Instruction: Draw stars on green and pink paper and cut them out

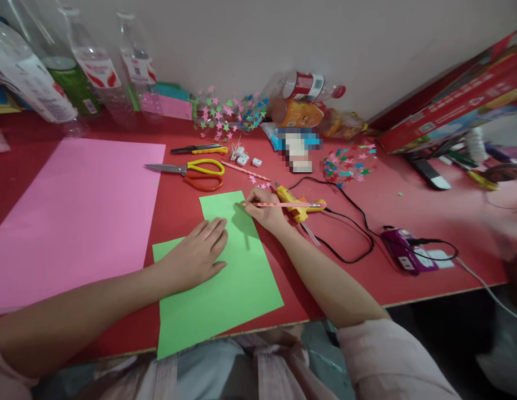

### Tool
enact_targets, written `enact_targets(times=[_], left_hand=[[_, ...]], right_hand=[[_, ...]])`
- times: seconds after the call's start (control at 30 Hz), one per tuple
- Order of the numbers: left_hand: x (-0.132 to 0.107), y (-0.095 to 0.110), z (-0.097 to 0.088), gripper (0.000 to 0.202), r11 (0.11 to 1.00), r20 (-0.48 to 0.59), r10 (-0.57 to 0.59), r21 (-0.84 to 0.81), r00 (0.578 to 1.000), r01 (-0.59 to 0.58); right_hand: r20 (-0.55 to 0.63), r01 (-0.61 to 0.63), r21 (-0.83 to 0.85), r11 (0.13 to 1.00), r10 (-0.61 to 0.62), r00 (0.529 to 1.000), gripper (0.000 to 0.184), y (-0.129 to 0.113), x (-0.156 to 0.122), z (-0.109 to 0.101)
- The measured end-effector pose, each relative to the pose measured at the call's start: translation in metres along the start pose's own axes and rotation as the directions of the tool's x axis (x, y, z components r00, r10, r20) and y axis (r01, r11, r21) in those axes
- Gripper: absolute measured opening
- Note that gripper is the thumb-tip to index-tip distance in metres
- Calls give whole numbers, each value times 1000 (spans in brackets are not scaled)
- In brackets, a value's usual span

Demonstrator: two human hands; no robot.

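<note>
A green paper sheet (225, 289) lies on the red table (408, 200) in front of me. My left hand (195, 253) rests flat on it, fingers stretched out together. My right hand (264, 208) is closed round a pink pencil (283, 205), whose tip touches the green sheet near its far edge. A yellow glue gun (298, 203) lies just right of that hand, under the pencil's far end.
A large pink sheet (75, 211) covers the table's left. Yellow-handled scissors (192, 168), a utility knife (200, 149), a second pencil (244, 170) and paper stars (350, 164) lie behind. Bottles (95, 72) line the wall. A purple power strip (402, 250) sits right, a red box (458, 105) beyond.
</note>
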State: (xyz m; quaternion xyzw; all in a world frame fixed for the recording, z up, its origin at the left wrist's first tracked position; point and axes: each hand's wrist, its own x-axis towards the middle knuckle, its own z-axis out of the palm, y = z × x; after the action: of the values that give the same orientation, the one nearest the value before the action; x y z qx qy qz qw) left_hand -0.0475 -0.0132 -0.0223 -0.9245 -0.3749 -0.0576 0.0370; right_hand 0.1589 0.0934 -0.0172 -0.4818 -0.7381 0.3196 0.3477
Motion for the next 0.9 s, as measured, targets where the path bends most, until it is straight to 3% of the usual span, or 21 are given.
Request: enact_targets(times=[0.3,0.67,0.9], left_hand=[[0,0,-1,54,1000,24,-13,-11,1000,14],[0,0,-1,54,1000,13,-7,-1,1000,7],[-1,-1,1,54,1000,-17,1,18,1000,-1]], right_hand=[[67,52,13,999,-53,996,8,-2,-2,-1],[101,31,28,999,-34,994,8,-3,-2,-2],[-35,-135,217,967,146,989,18,-2,2,-2]])
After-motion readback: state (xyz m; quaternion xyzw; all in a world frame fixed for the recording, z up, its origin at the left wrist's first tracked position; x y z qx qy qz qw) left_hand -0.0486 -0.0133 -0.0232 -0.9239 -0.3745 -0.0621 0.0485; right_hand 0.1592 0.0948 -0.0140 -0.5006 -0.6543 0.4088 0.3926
